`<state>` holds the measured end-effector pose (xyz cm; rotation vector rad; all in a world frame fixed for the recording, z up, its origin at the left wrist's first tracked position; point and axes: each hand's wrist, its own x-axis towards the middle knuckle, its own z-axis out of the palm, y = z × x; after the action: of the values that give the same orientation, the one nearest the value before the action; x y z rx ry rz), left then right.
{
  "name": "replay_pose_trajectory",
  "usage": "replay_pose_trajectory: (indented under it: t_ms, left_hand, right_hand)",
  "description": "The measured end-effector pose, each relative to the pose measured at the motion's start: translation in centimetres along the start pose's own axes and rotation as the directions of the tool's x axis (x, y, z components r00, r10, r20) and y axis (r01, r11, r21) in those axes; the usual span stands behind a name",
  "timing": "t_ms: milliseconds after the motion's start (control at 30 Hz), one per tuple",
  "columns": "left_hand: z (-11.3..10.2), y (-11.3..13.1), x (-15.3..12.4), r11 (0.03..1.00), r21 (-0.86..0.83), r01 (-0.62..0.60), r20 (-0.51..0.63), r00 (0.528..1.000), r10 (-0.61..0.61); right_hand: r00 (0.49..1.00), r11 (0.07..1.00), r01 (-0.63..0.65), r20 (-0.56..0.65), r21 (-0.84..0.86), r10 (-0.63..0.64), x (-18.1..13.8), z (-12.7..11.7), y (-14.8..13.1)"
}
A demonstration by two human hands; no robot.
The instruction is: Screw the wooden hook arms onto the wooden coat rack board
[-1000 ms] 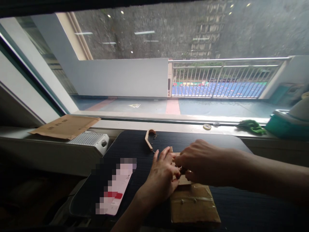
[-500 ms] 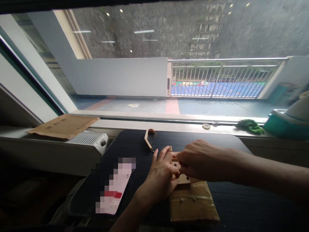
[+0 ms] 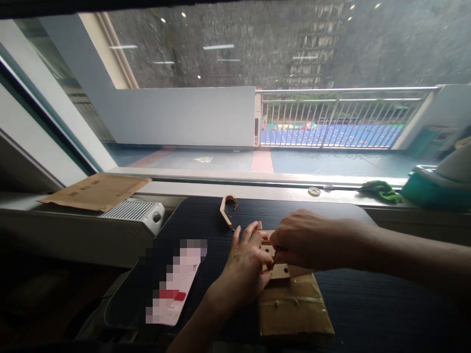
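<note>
A light wooden piece with dark round holes (image 3: 280,271) lies on top of a taped cardboard box (image 3: 294,314) on the dark table. My left hand (image 3: 246,262) grips its left side, fingers spread over the wood and thumb near the middle. From the right, my right hand (image 3: 300,240) reaches over the wood, closed around a thin dark metal tool (image 3: 275,256) that is mostly hidden. The tool's lower end is close to my left fingertips; whether it sits in a hole I cannot tell.
A curved wooden hook-shaped piece (image 3: 225,211) lies beyond my left hand, with small screws (image 3: 236,206) beside it. A pink partly blurred phone-like object (image 3: 180,289) is to the left. Along the windowsill are a tape roll (image 3: 314,191), a green cloth (image 3: 380,191) and a teal container (image 3: 423,189).
My right hand has turned and risen slightly, uncovering more of the metal tool and the wood below it. My left hand keeps its place.
</note>
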<state>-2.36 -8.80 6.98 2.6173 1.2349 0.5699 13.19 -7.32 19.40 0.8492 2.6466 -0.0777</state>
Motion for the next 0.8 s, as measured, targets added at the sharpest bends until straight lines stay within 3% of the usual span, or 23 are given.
replay_pose_trajectory:
  t_ms: [133, 433, 567, 633, 700, 800]
  left_hand:
    - [0.0, 0.0, 0.0, 1.0, 0.003, 0.0, -0.004, 1.0, 0.0]
    - [-0.3, 0.2, 0.1, 1.0, 0.002, 0.02, 0.026, 0.999, -0.02]
    - [-0.8, 0.4, 0.4, 0.999, 0.0, 0.05, 0.094, 0.994, -0.05]
    - [-1.3, 0.5, 0.4, 0.998, -0.019, 0.055, 0.118, 0.992, -0.053]
    - [-1.9, 0.6, 0.1, 0.997, -0.057, 0.048, 0.11, 0.993, -0.041]
    - [-2.5, 0.3, -1.4, 0.992, -0.107, 0.065, 0.004, 0.998, -0.065]
  right_hand:
    - [0.999, 1.0, -0.006, -0.038, 0.009, 0.007, -0.3, -0.2, -0.2]
    - [0.999, 0.999, -0.014, 0.034, -0.039, 0.015, 0.3, -0.2, -0.3]
    - [0.986, 0.987, -0.15, 0.083, 0.062, 0.144, -2.1, 0.7, 1.4]
    - [0.972, 0.959, -0.23, -0.01, 0.164, 0.235, -4.0, 2.0, 2.4]
    - [0.915, 0.893, -0.297, -0.165, 0.337, 0.367, -5.7, 4.3, 3.0]
    - [0.803, 0.756, -0.343, -0.244, 0.557, 0.544, -7.0, 9.2, 2.8]
